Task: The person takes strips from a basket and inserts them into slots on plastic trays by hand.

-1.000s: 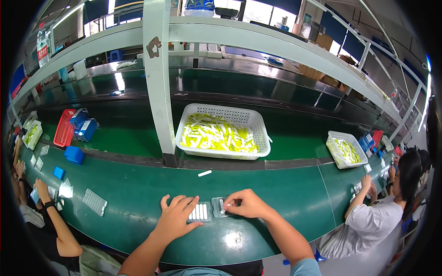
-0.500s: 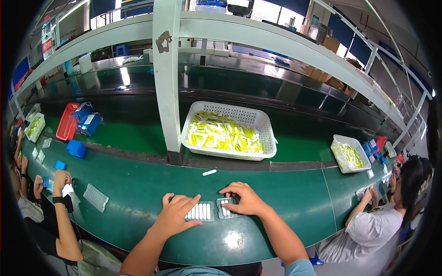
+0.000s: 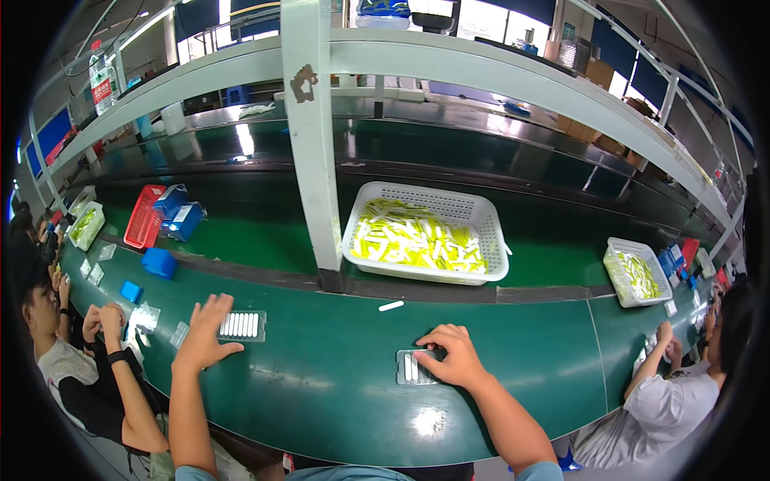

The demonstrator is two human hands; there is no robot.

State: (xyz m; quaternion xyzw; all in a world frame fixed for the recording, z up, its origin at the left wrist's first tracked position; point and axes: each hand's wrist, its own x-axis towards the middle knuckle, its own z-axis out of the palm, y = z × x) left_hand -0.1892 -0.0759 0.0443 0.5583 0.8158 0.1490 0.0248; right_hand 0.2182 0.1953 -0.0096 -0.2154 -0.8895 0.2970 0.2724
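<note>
My left hand (image 3: 204,335) is at the left with its fingers stretched out and the thumb apart. It lies against a clear plastic tray (image 3: 261,326) filled with a row of several white sticks (image 3: 239,325). Part of another clear tray (image 3: 179,334) shows on the hand's other side. My right hand (image 3: 454,357) curls over a second clear tray (image 3: 403,378), its thumb and forefinger at the tray's edge. A few white sticks (image 3: 411,366) are visible in this tray; the hand hides the rest. One loose white stick (image 3: 391,306) lies beyond it.
A white basket (image 3: 425,272) of yellow-and-white sticks stands beyond the ledge, beside a white post (image 3: 312,160). At the left are a red basket (image 3: 144,216) and blue boxes (image 3: 183,222). Another white basket (image 3: 638,300) is at the right. Co-workers sit on both sides.
My left hand and the filled tray have moved left, away from the other tray. My right hand stays at its tray. The whole view has shifted slightly.
</note>
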